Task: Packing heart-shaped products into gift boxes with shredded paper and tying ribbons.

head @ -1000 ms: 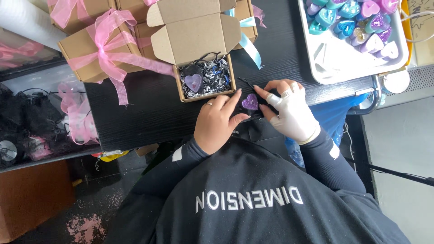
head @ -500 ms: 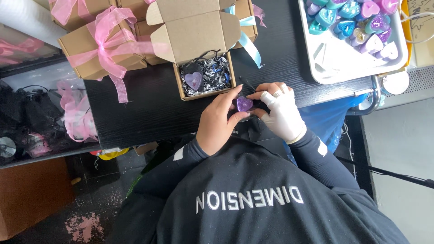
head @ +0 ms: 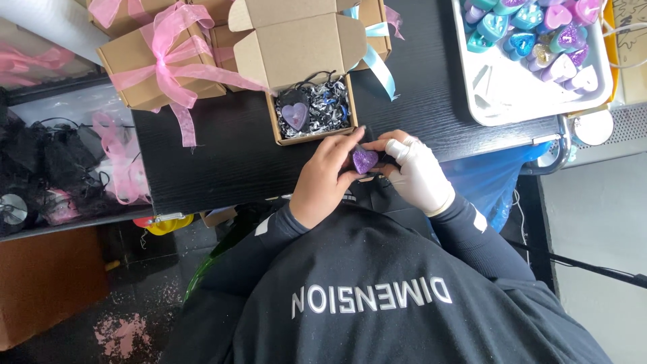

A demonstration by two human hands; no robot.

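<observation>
We see two hands close together at the near edge of a black table. The left hand is bare. The right hand wears a white glove.

Between them is a small purple heart that sparkles. The left hand is curled part way shut, and its thumb and fingers pinch the heart on the left side. The right hand is curled too, and its fingertips touch the heart from the right side. We cannot tell how hard the gloved hand grips it. The heart is up off the table, held just in front of our chest.

Just past the hands, a little to the left hand's side, sits an open brown box. Its lid flaps stand open on the far side. Inside is crinkly black and silver paper, and a pale purple heart lies on it.

Far off to the left of the left hand there is a closed brown box tied with a pink ribbon. A blue ribbon lies just beyond the right hand, beside the open box.

Past the right hand, and off to its right, sits a white tray. Many small hearts in blue, pink and purple are heaped in its far corner.
</observation>
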